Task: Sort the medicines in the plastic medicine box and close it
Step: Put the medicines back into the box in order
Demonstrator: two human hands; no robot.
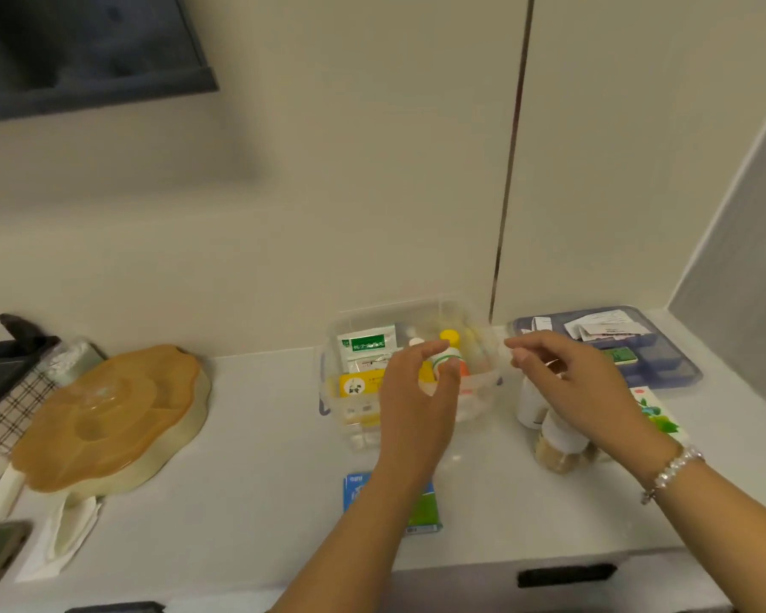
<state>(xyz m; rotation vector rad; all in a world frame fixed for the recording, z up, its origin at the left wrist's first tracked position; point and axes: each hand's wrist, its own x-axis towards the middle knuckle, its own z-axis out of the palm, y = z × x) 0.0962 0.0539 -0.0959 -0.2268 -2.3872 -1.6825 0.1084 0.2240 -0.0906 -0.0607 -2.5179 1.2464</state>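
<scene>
The clear plastic medicine box (478, 393) stands open on the white counter, holding a green-and-white sachet (365, 345), a yellow packet (359, 384) and a yellow-capped bottle (451, 336). My left hand (416, 391) hovers over the box and grips a small white bottle with a green band (444, 359). My right hand (567, 382) is just right of the box with its fingers pinched together; nothing is visibly held in them. The box's blue-grey lid (664, 373) lies upside down at the right with papers on it.
Right of the box stand a white bottle (529, 404) and a jar with brownish contents (558, 453). A floral medicine carton (657, 413) lies beside them. A blue-green carton (421, 506) lies under my left forearm. An amber-lidded snack tray (107, 418) sits at the left.
</scene>
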